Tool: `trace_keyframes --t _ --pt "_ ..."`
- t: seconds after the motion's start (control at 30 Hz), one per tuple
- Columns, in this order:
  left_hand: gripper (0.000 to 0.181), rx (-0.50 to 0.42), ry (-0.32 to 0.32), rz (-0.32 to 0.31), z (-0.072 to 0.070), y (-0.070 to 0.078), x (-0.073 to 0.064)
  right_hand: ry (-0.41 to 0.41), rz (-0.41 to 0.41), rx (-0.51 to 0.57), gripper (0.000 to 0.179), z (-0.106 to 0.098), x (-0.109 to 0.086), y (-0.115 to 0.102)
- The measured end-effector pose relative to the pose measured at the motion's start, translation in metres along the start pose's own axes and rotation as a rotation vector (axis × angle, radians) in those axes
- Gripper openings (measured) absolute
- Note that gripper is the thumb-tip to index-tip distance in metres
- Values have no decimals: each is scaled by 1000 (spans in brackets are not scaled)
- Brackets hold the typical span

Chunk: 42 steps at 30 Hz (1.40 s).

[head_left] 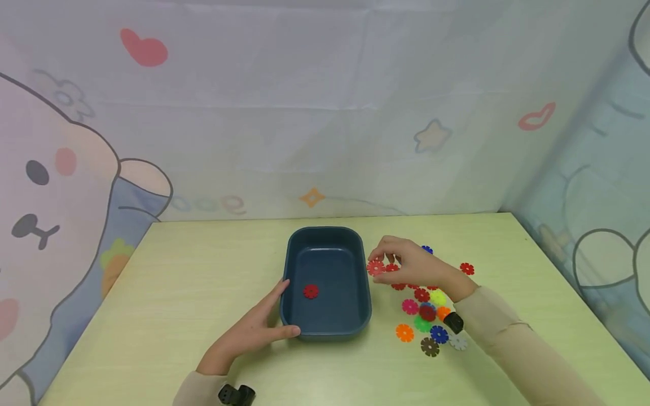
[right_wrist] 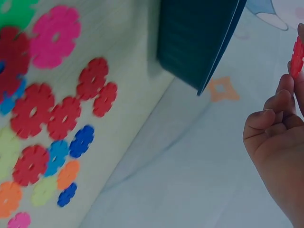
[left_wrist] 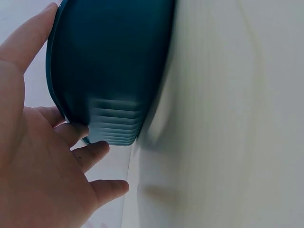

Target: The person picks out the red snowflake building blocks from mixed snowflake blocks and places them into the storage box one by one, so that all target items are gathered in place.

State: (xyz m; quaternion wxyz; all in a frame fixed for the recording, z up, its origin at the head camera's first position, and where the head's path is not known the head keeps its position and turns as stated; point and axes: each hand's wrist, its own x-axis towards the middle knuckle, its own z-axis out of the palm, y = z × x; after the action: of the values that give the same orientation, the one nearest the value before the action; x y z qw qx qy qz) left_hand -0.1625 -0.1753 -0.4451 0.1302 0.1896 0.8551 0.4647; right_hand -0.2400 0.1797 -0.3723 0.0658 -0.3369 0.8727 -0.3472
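Observation:
A dark blue rectangular tub [head_left: 365, 282] stands on the table with one red notched plastic disc [head_left: 311, 291] lying inside. My left hand [head_left: 256, 327] rests against the tub's left side, thumb at the near corner and the fingers fairly straight; the left wrist view shows the thumb tip at the rim. Just right of the tub, my right hand [head_left: 408, 262] pinches a red snowflake disc [head_left: 376, 268] between thumb and fingers, above the table. In the right wrist view that red disc [right_wrist: 297, 59] appears edge-on.
Loose discs in several colours lie right of the tub, partly under the right forearm, among them an orange disc [head_left: 404, 332], a brown disc [head_left: 430, 347] and a pink disc [head_left: 410, 307]. One red disc [head_left: 467, 269] lies farther right. A printed cloth [head_left: 325, 113] hangs behind the table.

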Motion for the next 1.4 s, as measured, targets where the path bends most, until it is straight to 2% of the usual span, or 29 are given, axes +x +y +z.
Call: trace_keyframes --t 0.3,0.57,0.93,1.1,1.4 --pt "97 -6 -7 -5 -1 1 1 -26 -94 44 35 19 23 -17" --pt "97 -12 -4 -10 -2 2 0 -42 -171 49 36 48 41 -26" --pt "95 -19 -17 -23 -1 2 1 -121 -180 -1 34 83 57 -31" --pt "96 -20 -20 -27 -2 3 0 -163 -184 -26 35 93 63 -33" --pt "98 -9 -10 -19 -2 1 1 -227 -136 -77 33 105 72 -30"
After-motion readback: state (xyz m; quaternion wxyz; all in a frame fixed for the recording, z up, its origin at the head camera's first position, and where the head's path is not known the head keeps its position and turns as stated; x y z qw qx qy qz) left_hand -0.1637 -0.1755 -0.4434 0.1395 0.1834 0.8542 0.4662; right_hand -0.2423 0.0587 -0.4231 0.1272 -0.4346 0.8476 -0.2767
